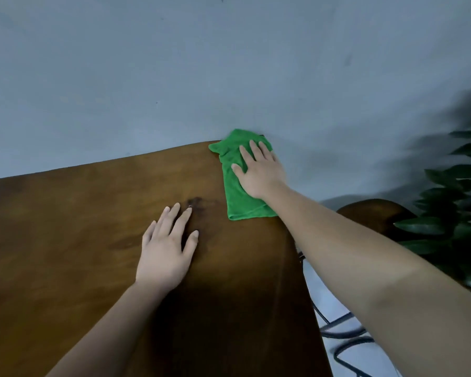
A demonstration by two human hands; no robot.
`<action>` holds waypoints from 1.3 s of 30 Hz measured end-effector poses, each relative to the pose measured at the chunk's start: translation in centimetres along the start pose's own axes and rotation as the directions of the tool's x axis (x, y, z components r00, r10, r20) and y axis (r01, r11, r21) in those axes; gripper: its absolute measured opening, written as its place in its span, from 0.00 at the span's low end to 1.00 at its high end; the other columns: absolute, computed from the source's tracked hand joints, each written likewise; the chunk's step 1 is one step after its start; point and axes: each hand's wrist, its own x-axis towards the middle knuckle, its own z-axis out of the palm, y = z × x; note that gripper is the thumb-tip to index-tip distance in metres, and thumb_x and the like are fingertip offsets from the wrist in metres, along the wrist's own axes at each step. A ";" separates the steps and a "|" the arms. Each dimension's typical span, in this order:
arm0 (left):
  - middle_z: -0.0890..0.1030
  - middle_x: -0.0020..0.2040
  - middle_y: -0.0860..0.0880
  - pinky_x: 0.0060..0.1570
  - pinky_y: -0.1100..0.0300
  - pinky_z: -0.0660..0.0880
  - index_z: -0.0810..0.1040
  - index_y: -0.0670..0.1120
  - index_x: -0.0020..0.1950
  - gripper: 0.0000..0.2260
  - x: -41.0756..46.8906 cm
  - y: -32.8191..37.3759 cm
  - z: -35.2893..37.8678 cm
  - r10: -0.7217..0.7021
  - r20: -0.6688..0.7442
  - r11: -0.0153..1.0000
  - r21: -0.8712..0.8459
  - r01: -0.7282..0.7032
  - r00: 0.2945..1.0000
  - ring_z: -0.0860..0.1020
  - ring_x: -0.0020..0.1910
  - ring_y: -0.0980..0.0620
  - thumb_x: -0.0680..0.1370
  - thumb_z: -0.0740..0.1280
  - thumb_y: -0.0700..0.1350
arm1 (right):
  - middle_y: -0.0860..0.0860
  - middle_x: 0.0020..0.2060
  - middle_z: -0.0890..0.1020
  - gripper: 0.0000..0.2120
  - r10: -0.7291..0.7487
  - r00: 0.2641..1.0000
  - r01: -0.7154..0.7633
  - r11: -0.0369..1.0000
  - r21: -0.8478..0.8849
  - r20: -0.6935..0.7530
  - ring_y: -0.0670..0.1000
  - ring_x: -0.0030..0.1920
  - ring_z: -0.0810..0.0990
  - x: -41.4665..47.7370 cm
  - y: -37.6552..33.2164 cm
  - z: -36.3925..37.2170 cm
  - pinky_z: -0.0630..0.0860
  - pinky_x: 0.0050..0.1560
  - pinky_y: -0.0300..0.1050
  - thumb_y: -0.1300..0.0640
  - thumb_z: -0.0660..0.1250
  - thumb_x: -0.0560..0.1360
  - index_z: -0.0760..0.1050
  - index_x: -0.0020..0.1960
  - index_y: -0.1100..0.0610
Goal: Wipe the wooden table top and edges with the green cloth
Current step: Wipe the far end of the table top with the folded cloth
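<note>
The wooden table (79,213) fills the lower left, its far edge against a grey wall. A green cloth (237,197) lies folded at the table's far right corner, along the right edge. My right hand (259,172) presses flat on the cloth with fingers spread, pointing toward the wall. My left hand (166,248) rests flat on the bare wood to the left of the cloth, fingers apart, holding nothing. A dark stain (199,205) marks the wood just beyond my left fingertips.
The grey wall (201,63) stands right behind the table. A round wooden stool seat (373,216) sits to the right of the table, with dark green plant leaves (457,208) beside it. Black metal legs (343,338) show on the pale floor below.
</note>
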 end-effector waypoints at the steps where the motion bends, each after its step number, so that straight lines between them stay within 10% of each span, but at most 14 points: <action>1: 0.56 0.90 0.55 0.87 0.45 0.50 0.58 0.59 0.89 0.31 0.1 0.0 0.2 -0.006 -0.007 1.000 0.017 0.006 1.000 0.49 0.89 0.55 0.87 0.47 0.67 | 0.50 0.90 0.45 0.37 -0.005 1.000 0.005 1.000 0.016 0.002 0.54 0.90 0.41 0.9 0.3 -0.1 0.44 0.88 0.57 0.30 0.41 0.87 0.46 0.91 0.46; 13: 0.55 0.90 0.56 0.86 0.47 0.47 0.55 0.60 0.89 0.31 0.2 0.4 0.2 -0.030 -0.007 0.998 0.062 0.031 1.000 0.48 0.89 0.55 0.87 0.43 0.69 | 0.49 0.90 0.45 0.36 0.001 1.000 -0.001 0.995 0.103 0.006 0.53 0.89 0.39 1.0 0.9 -0.6 0.49 0.88 0.56 0.33 0.43 0.88 0.46 0.91 0.48; 25: 0.56 0.90 0.53 0.87 0.43 0.49 0.56 0.58 0.90 0.31 -0.1 0.5 0.2 0.005 -0.015 0.999 0.046 -0.004 1.000 0.49 0.90 0.51 0.88 0.44 0.66 | 0.46 0.90 0.39 0.39 0.092 0.996 -0.093 0.992 0.086 0.012 0.53 0.89 0.37 -20.3 -0.1 2.2 0.78 0.73 0.58 0.27 0.41 0.86 0.41 0.90 0.45; 39: 0.54 0.91 0.51 0.87 0.43 0.47 0.55 0.56 0.90 0.32 -0.4 0.4 0.0 0.027 0.005 0.999 0.034 -0.027 1.000 0.48 0.90 0.50 0.88 0.42 0.67 | 0.44 0.90 0.40 0.43 0.094 0.994 -0.089 0.992 0.087 -0.058 0.50 0.89 0.35 -39.3 -1.3 4.9 0.63 0.85 0.57 0.23 0.44 0.84 0.39 0.90 0.44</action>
